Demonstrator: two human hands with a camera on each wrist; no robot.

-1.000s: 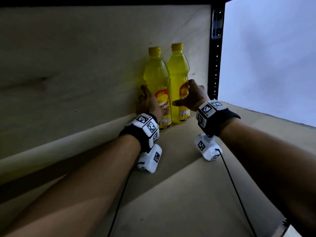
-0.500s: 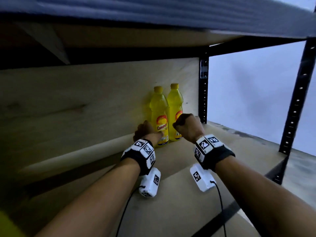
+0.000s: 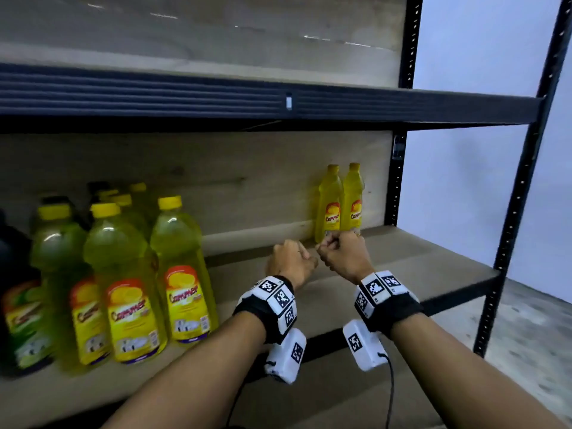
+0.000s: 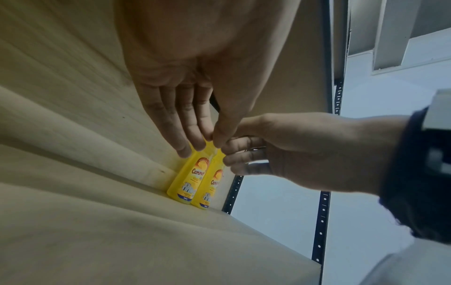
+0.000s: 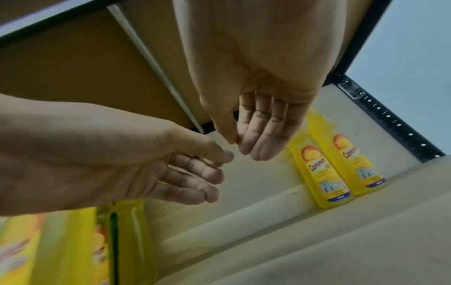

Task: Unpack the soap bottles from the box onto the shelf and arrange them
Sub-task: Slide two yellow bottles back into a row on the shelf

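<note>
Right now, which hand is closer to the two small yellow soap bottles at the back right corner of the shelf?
The right hand, just in front of the two small bottles. The left hand sits further to their left. Neither touches them.

Both forearms are extended forward; the left hand [image 3: 289, 263] and right hand [image 3: 342, 255] are held empty, fingers loosely curled.

— What is cut off at the left of the head view?
— A dark bottle [image 3: 18, 292], cropped by the frame's left edge; its label is blurred.
— And in the right wrist view?
— The large yellow bottles [image 5: 61, 248] at lower left are smeared; their print cannot be read.
</note>
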